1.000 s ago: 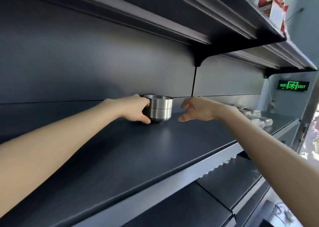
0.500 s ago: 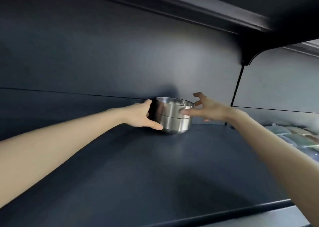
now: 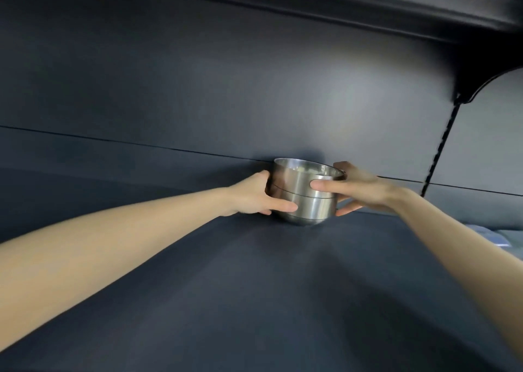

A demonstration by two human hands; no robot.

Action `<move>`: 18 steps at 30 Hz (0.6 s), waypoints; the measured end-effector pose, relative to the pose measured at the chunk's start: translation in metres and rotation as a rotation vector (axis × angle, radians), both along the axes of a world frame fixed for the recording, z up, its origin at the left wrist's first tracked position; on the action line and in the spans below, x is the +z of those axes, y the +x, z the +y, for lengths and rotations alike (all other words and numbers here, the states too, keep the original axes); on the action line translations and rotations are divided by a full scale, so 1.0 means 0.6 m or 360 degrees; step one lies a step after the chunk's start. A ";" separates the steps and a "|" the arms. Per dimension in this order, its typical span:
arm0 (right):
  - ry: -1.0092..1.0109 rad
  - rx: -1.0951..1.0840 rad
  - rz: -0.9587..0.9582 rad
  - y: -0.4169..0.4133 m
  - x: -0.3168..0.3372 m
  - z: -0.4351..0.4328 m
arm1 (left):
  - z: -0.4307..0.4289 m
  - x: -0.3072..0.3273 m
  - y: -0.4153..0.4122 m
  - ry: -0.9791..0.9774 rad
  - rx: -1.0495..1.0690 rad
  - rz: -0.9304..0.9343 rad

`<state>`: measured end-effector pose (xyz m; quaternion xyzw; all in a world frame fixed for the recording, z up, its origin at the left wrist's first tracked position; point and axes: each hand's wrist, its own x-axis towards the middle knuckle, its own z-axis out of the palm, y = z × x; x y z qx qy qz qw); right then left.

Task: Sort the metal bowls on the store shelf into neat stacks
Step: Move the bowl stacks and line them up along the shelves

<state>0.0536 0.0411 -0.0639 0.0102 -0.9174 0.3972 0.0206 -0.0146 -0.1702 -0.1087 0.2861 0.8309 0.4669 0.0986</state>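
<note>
Dark shelf deck [image 3: 254, 301], matte back panel [image 3: 198, 88] behind. Left hand [image 3: 254, 199] clamped on lower bowl of bowl stack [image 3: 305, 199], thumb across its front, same grip as half second ago. Bowl stack, two nested steel bowls, upright at rear of deck against back panel, place unchanged. Right hand [image 3: 359, 190], earlier spread with only fingertip touching, now wraps stack: thumb pressed on upper bowl's front, fingers curled round far side. Slotted upright [image 3: 438, 156] at right. Blurred packets [image 3: 503, 237] at far right edge.
</note>
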 end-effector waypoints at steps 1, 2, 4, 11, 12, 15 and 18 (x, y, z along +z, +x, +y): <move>-0.0018 0.0010 0.0022 0.000 -0.001 0.000 | 0.001 -0.002 0.001 0.0037 0.0026 0.0002; -0.0035 0.0018 0.0041 0.001 -0.001 0.000 | 0.000 -0.002 0.002 0.0061 0.0048 0.0007; -0.0042 0.0015 0.0072 0.003 0.001 -0.003 | -0.006 0.002 0.007 0.0100 0.0071 0.0026; -0.0073 0.0164 0.0221 0.018 0.030 -0.085 | -0.097 0.038 0.047 0.0180 0.0205 0.0136; -0.0081 0.0200 0.0238 0.022 0.036 -0.106 | -0.118 0.043 0.056 0.0188 0.0225 0.0146; -0.0072 0.0286 0.0284 0.032 0.051 -0.180 | -0.195 0.056 0.088 0.0213 0.0315 0.0198; -0.0068 0.0382 0.0315 0.046 0.065 -0.265 | -0.279 0.068 0.124 0.0223 0.0420 0.0227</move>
